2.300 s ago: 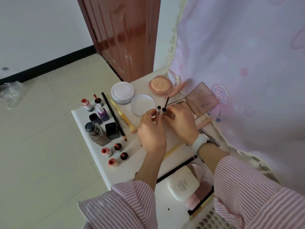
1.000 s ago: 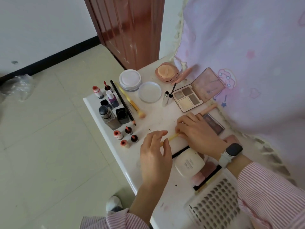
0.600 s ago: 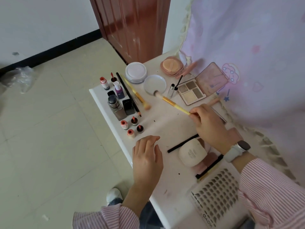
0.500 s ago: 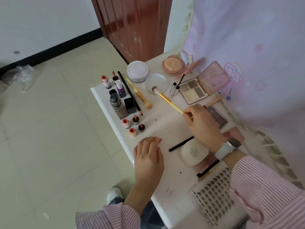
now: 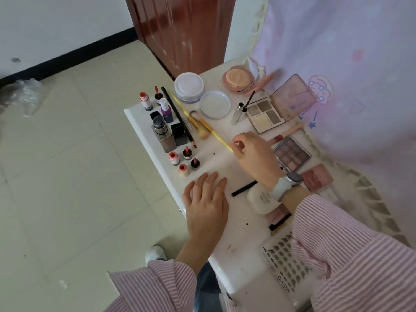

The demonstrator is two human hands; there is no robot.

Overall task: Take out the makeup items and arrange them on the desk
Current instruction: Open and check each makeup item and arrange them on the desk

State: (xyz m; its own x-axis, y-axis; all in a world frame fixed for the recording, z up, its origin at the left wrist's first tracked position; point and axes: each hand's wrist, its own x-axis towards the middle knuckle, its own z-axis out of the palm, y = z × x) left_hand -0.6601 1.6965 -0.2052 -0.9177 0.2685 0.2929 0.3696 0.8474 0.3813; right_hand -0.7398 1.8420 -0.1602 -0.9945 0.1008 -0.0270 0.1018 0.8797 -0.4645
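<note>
My right hand [image 5: 254,154] pinches the tail end of a yellow-handled brush [image 5: 213,132]. The brush lies slanted on the white desk [image 5: 225,163], its bristles pointing toward the clear round lid [image 5: 215,104]. It sits right beside a second yellow brush [image 5: 193,121] with peach bristles. My left hand [image 5: 207,199] rests flat on the desk near the front edge, fingers straight and holding nothing. Laid out around them are small bottles [image 5: 162,129], several lip tints [image 5: 183,161], a mascara tube [image 5: 237,112], an open eyeshadow palette [image 5: 263,115] and a white compact [image 5: 261,199].
A powder jar [image 5: 189,86] and a puff case [image 5: 238,78] stand at the far end. A second palette [image 5: 291,153], a blush [image 5: 316,177] and a black pencil [image 5: 244,188] lie near my right wrist. A white perforated basket [image 5: 283,262] sits at the near right. Pink cloth hangs on the right.
My right hand picked up the yellow-handled brush, carried it left and lowered it beside the other yellow brush. My left hand settled flat on the desk and stayed there.
</note>
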